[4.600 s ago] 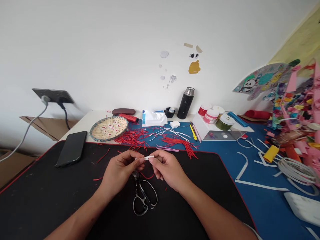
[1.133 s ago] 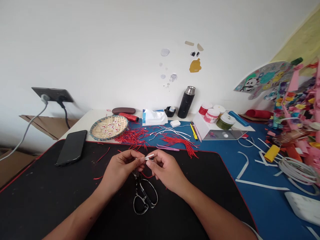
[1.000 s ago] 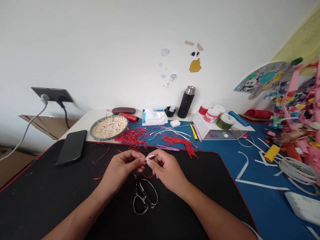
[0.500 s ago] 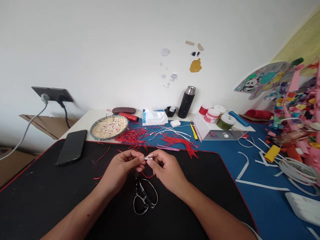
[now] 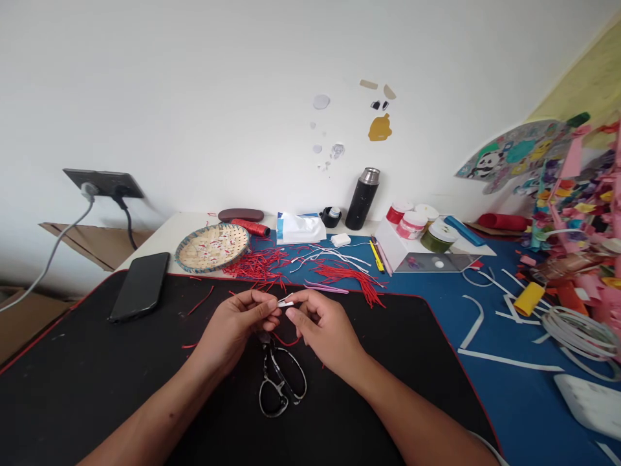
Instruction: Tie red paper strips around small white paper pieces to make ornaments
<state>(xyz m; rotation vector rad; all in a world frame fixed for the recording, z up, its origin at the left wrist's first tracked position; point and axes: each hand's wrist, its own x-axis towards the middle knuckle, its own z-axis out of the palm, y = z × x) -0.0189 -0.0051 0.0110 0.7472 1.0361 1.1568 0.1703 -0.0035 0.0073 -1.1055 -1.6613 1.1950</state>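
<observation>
Over the black mat (image 5: 378, 401), my left hand (image 5: 245, 317) pinches a small folded white strip (image 5: 285, 303) between thumb and fingertips. The strip's free end points toward my right hand (image 5: 320, 323). Its index fingertip is close to that end, with the thumb slightly apart below; whether the fingertip touches is unclear. Just beneath my hands lie black-handled scissors (image 5: 281, 382), their blades mostly hidden by my left hand. A red cord (image 5: 286, 341) curves between the hands on the mat.
Behind are red cord pieces (image 5: 257, 265), white cords (image 5: 347, 254), a woven basket (image 5: 182, 259), a yellow cutter (image 5: 376, 255) and a black flask (image 5: 363, 200). A phone (image 5: 140, 288) lies left. White paper strips (image 5: 509, 359) and coiled cable (image 5: 577, 333) are on the right.
My right thumb and index finger have parted from their pinch on the white strip, showing more of it. My left hand keeps its hold in nearly the same place.
</observation>
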